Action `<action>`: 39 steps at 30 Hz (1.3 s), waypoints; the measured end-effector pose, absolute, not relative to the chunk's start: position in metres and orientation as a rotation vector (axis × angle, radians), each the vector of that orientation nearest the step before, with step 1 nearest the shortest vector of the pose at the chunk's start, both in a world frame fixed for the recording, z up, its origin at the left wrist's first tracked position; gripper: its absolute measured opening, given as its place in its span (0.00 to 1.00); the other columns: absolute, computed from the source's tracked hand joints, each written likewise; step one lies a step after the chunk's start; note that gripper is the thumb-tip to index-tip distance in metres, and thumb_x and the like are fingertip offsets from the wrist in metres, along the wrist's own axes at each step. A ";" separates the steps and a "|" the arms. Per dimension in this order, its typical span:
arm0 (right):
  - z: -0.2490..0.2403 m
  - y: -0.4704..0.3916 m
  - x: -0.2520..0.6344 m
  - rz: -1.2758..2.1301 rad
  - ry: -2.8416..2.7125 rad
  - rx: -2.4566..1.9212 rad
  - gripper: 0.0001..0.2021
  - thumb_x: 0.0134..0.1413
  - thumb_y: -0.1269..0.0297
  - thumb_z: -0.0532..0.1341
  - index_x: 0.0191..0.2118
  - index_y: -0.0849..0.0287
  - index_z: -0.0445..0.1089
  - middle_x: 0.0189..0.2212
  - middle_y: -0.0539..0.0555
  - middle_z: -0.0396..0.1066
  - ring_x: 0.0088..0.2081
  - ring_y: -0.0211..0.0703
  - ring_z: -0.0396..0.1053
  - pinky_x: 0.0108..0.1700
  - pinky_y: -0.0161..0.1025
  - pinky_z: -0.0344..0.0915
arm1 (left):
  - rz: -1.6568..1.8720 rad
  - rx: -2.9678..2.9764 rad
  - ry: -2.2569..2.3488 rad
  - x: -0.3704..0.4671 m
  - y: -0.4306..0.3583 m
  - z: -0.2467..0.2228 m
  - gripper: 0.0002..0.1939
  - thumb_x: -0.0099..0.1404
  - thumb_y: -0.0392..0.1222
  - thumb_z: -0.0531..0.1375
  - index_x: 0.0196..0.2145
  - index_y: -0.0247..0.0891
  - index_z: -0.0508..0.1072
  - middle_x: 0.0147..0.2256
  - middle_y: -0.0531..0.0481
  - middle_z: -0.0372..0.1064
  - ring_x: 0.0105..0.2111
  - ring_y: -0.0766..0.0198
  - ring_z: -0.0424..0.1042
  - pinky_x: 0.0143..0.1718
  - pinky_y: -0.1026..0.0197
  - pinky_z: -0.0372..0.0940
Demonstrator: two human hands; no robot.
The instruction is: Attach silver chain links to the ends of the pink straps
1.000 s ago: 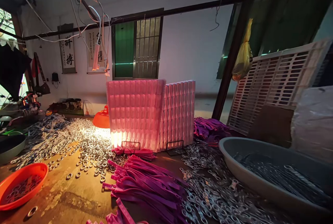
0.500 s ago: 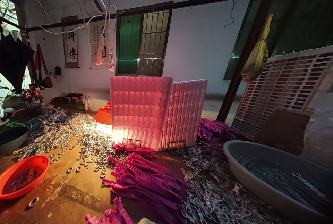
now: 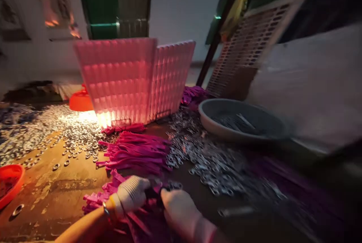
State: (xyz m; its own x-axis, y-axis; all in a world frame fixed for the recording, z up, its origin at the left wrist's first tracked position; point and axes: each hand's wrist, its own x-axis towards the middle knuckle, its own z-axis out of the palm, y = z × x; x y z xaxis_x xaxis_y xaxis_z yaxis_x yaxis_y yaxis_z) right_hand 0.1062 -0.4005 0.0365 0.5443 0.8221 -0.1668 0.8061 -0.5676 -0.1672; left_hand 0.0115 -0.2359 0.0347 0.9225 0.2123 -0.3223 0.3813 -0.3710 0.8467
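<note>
My left hand [image 3: 130, 194], in a pale ribbed glove, is closed near the front of the table. Close on its right, my right hand [image 3: 179, 209] is also closed, its fingers turned toward the left one. Between them shows a small dark piece [image 3: 153, 192], too blurred to name. Under and beside my hands lies a bundle of purple straps [image 3: 138, 222]. A second bundle of purple straps [image 3: 138, 152] lies just beyond. To the right spreads a heap of metal pieces with ring ends [image 3: 209, 164], like small wrenches.
Two pink ribbed panels [image 3: 121, 81] stand upright behind the straps. A red lamp [image 3: 81, 101] lights a pile of metal rings [image 3: 79, 137]. A grey basin [image 3: 209, 122] with metal pieces stands at right, a red bowl [image 3: 19, 177] at left. A loose ring [image 3: 18, 210] lies in front.
The view has swung down and to the right. Both my hands have come into view over the near purple straps, holding a dark piece between them.
</note>
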 end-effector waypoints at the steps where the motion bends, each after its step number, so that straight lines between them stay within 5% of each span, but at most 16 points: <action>1: 0.039 -0.405 0.108 0.397 -1.473 -2.738 0.08 0.59 0.70 0.59 0.42 0.63 0.73 0.35 0.61 0.77 0.38 0.51 0.76 0.39 0.43 0.68 | -0.213 2.029 0.442 0.011 -0.223 0.036 0.07 0.60 0.44 0.63 0.32 0.37 0.76 0.35 0.47 0.73 0.40 0.56 0.69 0.42 0.58 0.64; 6: 0.047 -0.429 0.134 0.645 -1.398 -2.791 0.10 0.50 0.65 0.64 0.39 0.59 0.74 0.33 0.58 0.78 0.37 0.52 0.77 0.33 0.38 0.63 | -0.010 2.539 0.487 -0.007 -0.158 0.032 0.13 0.62 0.47 0.60 0.39 0.38 0.78 0.38 0.44 0.76 0.38 0.55 0.72 0.42 0.58 0.65; 12: 0.042 -0.435 0.224 0.303 -1.089 -2.968 0.12 0.61 0.67 0.54 0.44 0.62 0.74 0.42 0.62 0.76 0.44 0.48 0.73 0.41 0.38 0.61 | 0.068 1.614 0.604 -0.018 -0.189 0.042 0.25 0.62 0.54 0.63 0.52 0.35 0.72 0.23 0.52 0.69 0.19 0.68 0.62 0.20 0.66 0.56; 17: 0.021 -0.406 0.284 0.063 -0.857 -3.080 0.16 0.57 0.75 0.54 0.48 0.73 0.73 0.47 0.73 0.70 0.49 0.55 0.69 0.45 0.43 0.62 | 0.096 0.837 0.503 0.018 -0.232 0.057 0.26 0.54 0.38 0.70 0.49 0.33 0.70 0.46 0.37 0.72 0.35 0.60 0.74 0.32 0.61 0.68; 21: 0.004 -0.402 0.291 0.072 -0.864 -3.071 0.17 0.57 0.78 0.51 0.46 0.74 0.74 0.46 0.75 0.70 0.50 0.57 0.68 0.46 0.44 0.61 | 0.149 0.673 0.451 0.034 -0.245 0.057 0.22 0.54 0.26 0.67 0.46 0.31 0.69 0.43 0.39 0.71 0.38 0.59 0.75 0.42 0.58 0.71; 26: 0.010 -0.424 0.296 0.177 -0.762 -3.041 0.16 0.56 0.78 0.51 0.44 0.71 0.74 0.40 0.70 0.74 0.45 0.54 0.72 0.42 0.41 0.61 | 0.212 0.615 0.465 0.030 -0.250 0.053 0.26 0.49 0.20 0.66 0.45 0.31 0.69 0.43 0.43 0.70 0.37 0.63 0.74 0.43 0.60 0.71; 29: 0.022 -0.426 0.274 0.208 -0.755 -2.944 0.18 0.57 0.76 0.49 0.48 0.72 0.71 0.40 0.68 0.75 0.42 0.51 0.72 0.40 0.38 0.62 | 0.278 0.627 0.456 0.025 -0.253 0.051 0.27 0.48 0.20 0.67 0.46 0.31 0.69 0.42 0.45 0.70 0.37 0.64 0.74 0.41 0.61 0.71; 33: 0.038 -0.417 0.199 0.300 -1.067 -2.601 0.21 0.57 0.76 0.48 0.52 0.60 0.69 0.41 0.53 0.76 0.40 0.41 0.72 0.41 0.33 0.65 | 0.346 0.627 0.469 0.021 -0.254 0.048 0.28 0.48 0.20 0.67 0.47 0.32 0.69 0.42 0.46 0.70 0.35 0.67 0.73 0.39 0.63 0.71; 39: 0.050 -0.403 0.105 -0.145 -1.628 -2.116 0.20 0.54 0.78 0.55 0.52 0.61 0.70 0.44 0.59 0.73 0.42 0.46 0.70 0.45 0.41 0.66 | 0.290 0.535 0.417 0.014 -0.257 0.037 0.25 0.50 0.22 0.66 0.46 0.32 0.70 0.39 0.47 0.72 0.35 0.67 0.74 0.41 0.65 0.70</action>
State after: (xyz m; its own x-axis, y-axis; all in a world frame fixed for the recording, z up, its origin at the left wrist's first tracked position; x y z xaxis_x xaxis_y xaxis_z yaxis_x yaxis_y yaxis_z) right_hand 0.1047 -0.4029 0.0504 0.2925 0.8877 0.3556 0.9365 -0.1906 -0.2944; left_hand 0.0136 -0.2575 0.0373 0.8768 0.3708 -0.3061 -0.1577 0.8231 0.5455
